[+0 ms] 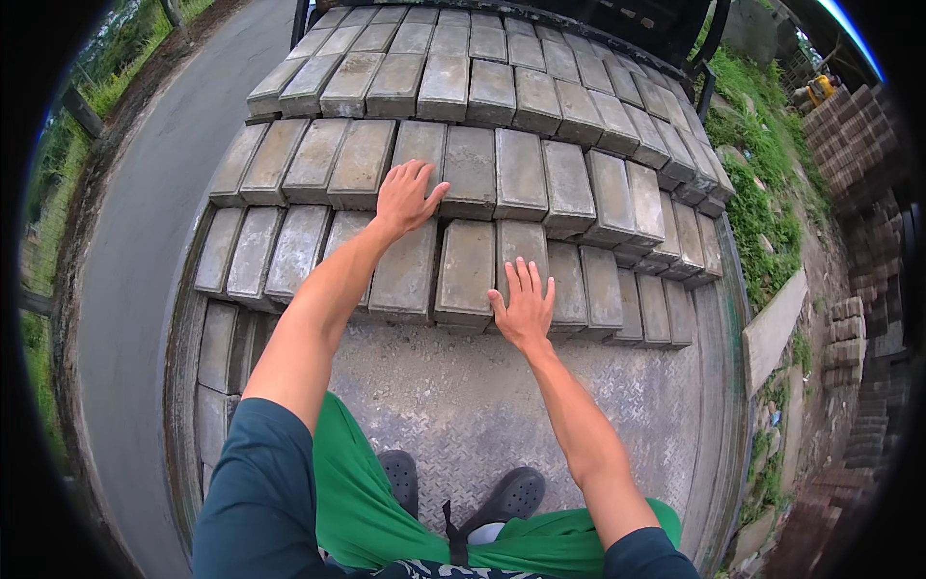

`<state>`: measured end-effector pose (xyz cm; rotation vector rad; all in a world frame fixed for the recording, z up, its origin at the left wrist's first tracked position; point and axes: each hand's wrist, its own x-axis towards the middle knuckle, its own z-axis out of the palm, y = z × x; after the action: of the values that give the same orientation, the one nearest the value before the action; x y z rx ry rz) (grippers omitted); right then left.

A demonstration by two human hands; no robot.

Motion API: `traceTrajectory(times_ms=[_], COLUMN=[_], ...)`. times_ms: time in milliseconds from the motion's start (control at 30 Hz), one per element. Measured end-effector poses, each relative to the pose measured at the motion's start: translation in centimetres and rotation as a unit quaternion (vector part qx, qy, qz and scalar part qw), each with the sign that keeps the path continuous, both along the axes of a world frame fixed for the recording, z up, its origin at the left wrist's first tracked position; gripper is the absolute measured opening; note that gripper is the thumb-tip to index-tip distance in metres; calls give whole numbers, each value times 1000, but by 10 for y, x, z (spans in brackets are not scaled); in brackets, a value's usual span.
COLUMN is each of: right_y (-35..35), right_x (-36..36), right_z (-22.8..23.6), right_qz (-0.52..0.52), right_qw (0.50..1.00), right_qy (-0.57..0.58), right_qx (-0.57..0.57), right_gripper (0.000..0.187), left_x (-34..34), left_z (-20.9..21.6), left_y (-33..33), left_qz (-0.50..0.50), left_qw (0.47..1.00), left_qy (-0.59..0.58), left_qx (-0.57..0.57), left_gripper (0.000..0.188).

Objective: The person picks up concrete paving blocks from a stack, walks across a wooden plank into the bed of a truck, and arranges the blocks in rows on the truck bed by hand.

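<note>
Grey concrete paving blocks stand in stepped rows across a truck bed. My left hand (409, 196) rests with its fingers stretched out on a block (422, 143) in the second row from me. Lower and further right, my right hand (526, 303) lies flat, fingers spread, over a block (521, 237) in the nearest row. Neither hand is wrapped round a block. Directly left of my right hand is another block (465, 270), standing slightly apart from its neighbours. My palms hide parts of the blocks under them.
My shoes (511, 497) stand on the textured metal bed (617, 415). More blocks (220, 347) line the bed's left edge, and a higher stack (444, 82) rises beyond. A road (130, 241) runs along the left; grass (767, 222) and piled bricks (858, 135) are at the right.
</note>
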<state>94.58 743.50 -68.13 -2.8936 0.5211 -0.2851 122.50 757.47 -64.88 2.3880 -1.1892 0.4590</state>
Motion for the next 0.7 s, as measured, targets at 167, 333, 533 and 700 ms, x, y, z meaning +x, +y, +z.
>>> traceTrajectory(times_ms=[167,333,533,700], right_y=[-1,-3,1,2], right_x=[-2,4,7,1], right_z=[-7,-1,-2,2], right_qz=[-21,-21,-7,-9], right_qw=[998,998,998,999], right_qy=[-53,-58,-63,-44], right_qx=[-28,-30,-10,-9], right_gripper=[61,61,62,61], left_x=[1,11,3,-62], left_z=[-27,-21,-15,4], left_y=[-37,-37,-23,6], left_qz=[107,91,90,30], left_qw=[981,988,992,998], left_qy=[-118,-100,-69,57], left_qx=[-110,-76,-63,-5], left_gripper=[29,27,29,50])
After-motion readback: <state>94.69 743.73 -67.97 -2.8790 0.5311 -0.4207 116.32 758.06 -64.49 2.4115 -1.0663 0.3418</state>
